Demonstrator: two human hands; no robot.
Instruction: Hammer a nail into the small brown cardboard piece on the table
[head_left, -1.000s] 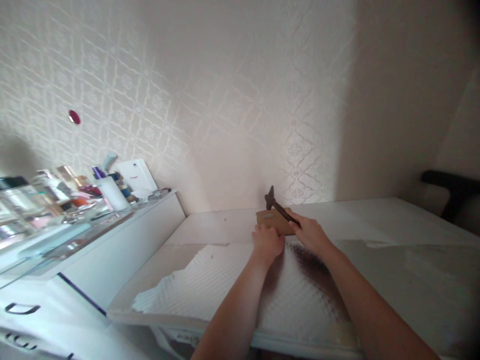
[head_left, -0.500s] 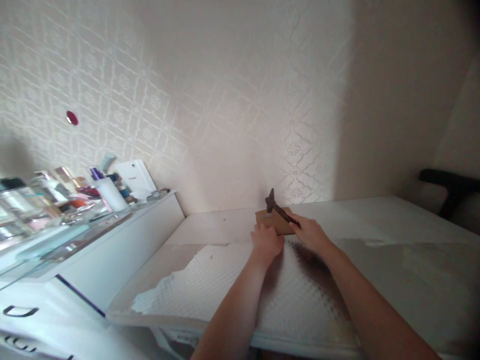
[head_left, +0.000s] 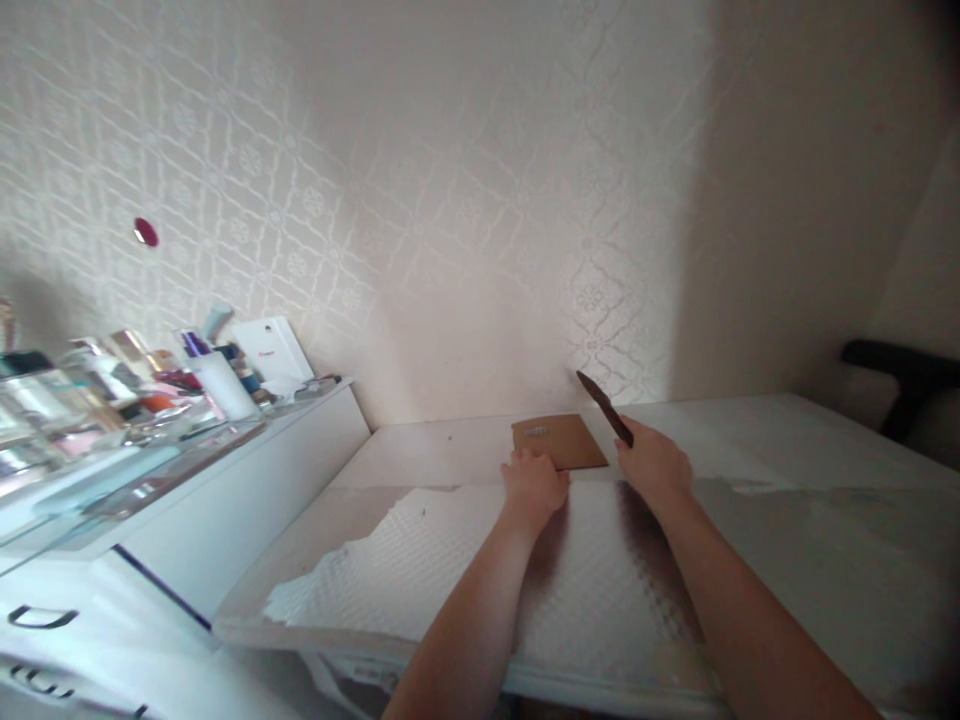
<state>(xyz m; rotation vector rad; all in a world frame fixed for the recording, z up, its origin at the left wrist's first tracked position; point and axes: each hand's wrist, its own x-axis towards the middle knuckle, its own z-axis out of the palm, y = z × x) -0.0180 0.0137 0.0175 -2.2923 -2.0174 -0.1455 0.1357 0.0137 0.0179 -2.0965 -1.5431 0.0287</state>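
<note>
My left hand [head_left: 534,478] rests at the near left edge of a thin brown board [head_left: 577,440], its fingers bent over the top and its thumb by the near edge. The board lies flat against the back of the white table. On its left part sits a small greyish metal piece [head_left: 537,432], too small to make out. To the right of the board, my right hand [head_left: 656,465] is closed round the handle of a dark, rusty-looking hammer [head_left: 600,400]. The hammer is raised and tilted up to the left, its head seen edge-on and hard to make out.
White textured sheeting [head_left: 405,550] covers part of the table [head_left: 757,435]. At left stands a white cabinet [head_left: 270,480] crowded with bottles [head_left: 221,385] and a white box [head_left: 274,345]. Patterned wallpaper is behind. A black armrest [head_left: 900,365] shows at far right.
My right hand has moved right with the hammer, off from above the board, and the hammer has turned. More of the board shows. My left hand has stayed in place.
</note>
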